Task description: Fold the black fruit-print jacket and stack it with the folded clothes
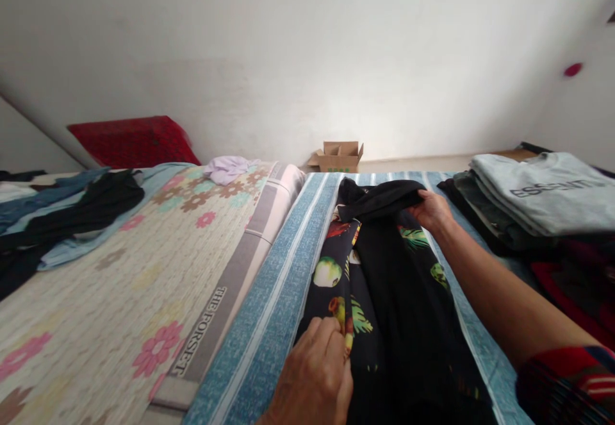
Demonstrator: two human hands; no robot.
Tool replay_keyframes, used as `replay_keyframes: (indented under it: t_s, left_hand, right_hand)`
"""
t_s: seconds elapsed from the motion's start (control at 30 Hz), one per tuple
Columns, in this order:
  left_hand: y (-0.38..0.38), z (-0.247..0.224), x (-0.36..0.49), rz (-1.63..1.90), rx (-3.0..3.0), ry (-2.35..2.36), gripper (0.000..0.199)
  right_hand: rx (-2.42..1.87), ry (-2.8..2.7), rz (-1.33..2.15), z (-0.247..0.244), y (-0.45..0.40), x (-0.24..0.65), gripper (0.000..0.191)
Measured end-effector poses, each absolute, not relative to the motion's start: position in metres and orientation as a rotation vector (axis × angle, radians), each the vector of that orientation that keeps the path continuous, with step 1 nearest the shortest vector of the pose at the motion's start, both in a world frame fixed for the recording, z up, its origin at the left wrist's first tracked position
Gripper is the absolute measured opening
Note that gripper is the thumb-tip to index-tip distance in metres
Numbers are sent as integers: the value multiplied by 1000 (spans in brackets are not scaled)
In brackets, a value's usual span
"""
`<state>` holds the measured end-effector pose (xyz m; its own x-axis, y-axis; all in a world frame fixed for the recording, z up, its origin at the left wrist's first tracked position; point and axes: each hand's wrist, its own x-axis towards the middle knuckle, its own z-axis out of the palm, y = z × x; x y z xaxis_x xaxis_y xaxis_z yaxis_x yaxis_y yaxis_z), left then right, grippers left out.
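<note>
Nearest, the edge of a printed black garment [327, 297] is gripped by the left hand [317, 370], its fingers curled closed over a colourful strip. The garment is laid lengthwise on a blue striped cover [269, 322], and is marked with fruit and green leaves. Along its middle a plain black stretch of cloth [384, 284] is seen; whether this belongs to the same piece cannot be told. At the near right, a plaid sleeve [571, 380] is worn on the right arm.

Farther along, the gathered black cloth at the far end of the garment is pinched between the thumb and fingers of the right hand [432, 210]. To the left, a floral cover [120, 284] is bordered by a grey band lettered "THE FORSET". To the right, dark red clothes [576, 290] are placed beside a stack of folded clothes, topped by a grey sweatshirt [567, 194] with dark lettering.

At the far left, loose dark and blue clothes [91, 207] are heaped on the floral cover, and a pale purple cloth [228, 170] is crumpled near its far edge. Beyond, a red object [137, 143] and an open cardboard box [339, 159] are set by the white wall [298, 59].
</note>
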<state>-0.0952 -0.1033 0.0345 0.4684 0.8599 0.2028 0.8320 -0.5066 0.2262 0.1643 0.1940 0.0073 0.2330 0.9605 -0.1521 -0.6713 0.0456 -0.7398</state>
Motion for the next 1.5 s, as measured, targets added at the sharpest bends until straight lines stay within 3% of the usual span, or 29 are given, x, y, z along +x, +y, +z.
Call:
replay_keyframes:
  t_s: [0.17, 0.47, 1.0, 1.2, 1.37, 1.5]
  left_hand:
    - [-100, 23, -96, 279, 2486, 1487, 21]
    - [-95, 39, -94, 516, 2546, 1444, 22]
    - [-95, 20, -78, 185, 2546, 1401, 26]
    - [-97, 20, -80, 162, 2437, 1403, 10]
    - [-83, 47, -90, 276, 2369, 1314, 18]
    - [-42, 57, -86, 388, 2425, 1580, 27]
  right_hand:
    - [-883, -382, 1316, -3, 190, 166, 19]
    - [-788, -440, 1335, 24, 200, 169, 18]
    - [-748, -322, 1306, 2, 198, 182, 19]
    - [-788, -306, 1321, -23, 192, 191, 16]
    - [-794, -310, 1321, -25, 190, 192, 16]
    - [-814, -303, 1311, -19, 187, 187, 16]
